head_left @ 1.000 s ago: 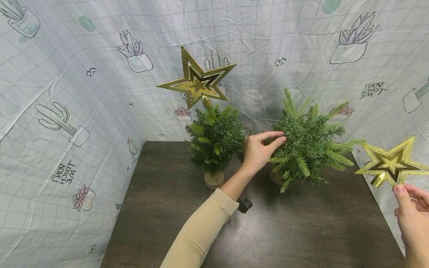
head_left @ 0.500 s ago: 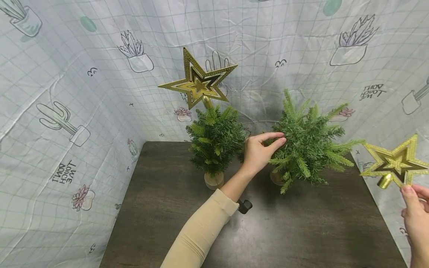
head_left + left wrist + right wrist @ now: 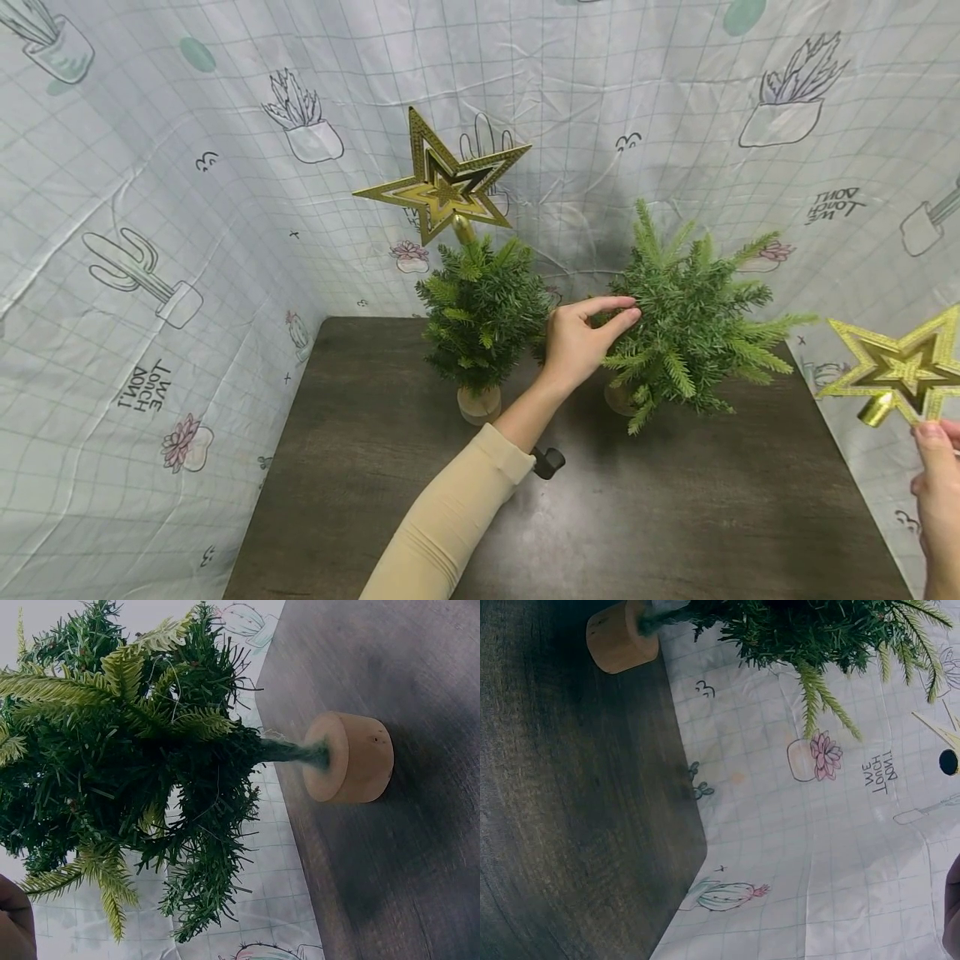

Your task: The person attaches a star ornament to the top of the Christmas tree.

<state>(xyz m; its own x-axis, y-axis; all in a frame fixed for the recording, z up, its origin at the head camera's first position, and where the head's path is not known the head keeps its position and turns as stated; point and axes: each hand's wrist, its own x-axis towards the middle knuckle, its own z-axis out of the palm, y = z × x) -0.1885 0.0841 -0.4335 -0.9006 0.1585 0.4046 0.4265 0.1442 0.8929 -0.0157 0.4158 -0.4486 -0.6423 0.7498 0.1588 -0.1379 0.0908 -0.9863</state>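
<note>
My left hand (image 3: 577, 337) reaches to the right-hand artificial Christmas tree (image 3: 693, 317) in the head view. Its thumb and index finger pinch at the tree's upper left; needles hide exactly what lies between them. Off to the right, my right hand (image 3: 941, 492) pinches a gold star tree topper (image 3: 907, 371) by a lower point, with its hollow socket angled down-left. In the right wrist view only part of the star's socket (image 3: 949, 762) and a finger show. The left wrist view has the tree's wooden base (image 3: 352, 757) standing on the table.
Another small tree (image 3: 483, 317) stands to the left, topped with a gold star (image 3: 442, 187). Dark wooden table (image 3: 675, 500) lies under both trees. A printed cloth (image 3: 570, 75) hangs behind and at the sides. A black item (image 3: 549, 462) shows beside my left wrist.
My right hand has moved the star topper a little to the right, away from the tree. My left hand stays in place at the right-hand tree.
</note>
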